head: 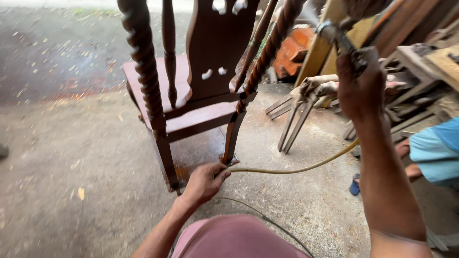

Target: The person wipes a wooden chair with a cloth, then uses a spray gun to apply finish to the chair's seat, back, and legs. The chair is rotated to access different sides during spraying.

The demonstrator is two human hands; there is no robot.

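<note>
Right hand (pixel 359 86) clenched on metal spray gun (pixel 342 40), raised beside the dark wooden chair (pixel 191 91) standing on the concrete floor (pixel 71 181); left hand (pixel 204 181) grasps the yellowish air hose (pixel 296 169), likely light, limp, best held mid-length.

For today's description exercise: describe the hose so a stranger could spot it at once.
Start at the dark brown chair on the concrete floor. Beside its rear leg, the left hand grips a yellowish hose curving up toward the right hand. The black cable nearby is thinner.

Stacked timber (pixel 406 24) and unfinished chair legs (pixel 294 122) stand on concrete floor (pixel 71 167).
</note>
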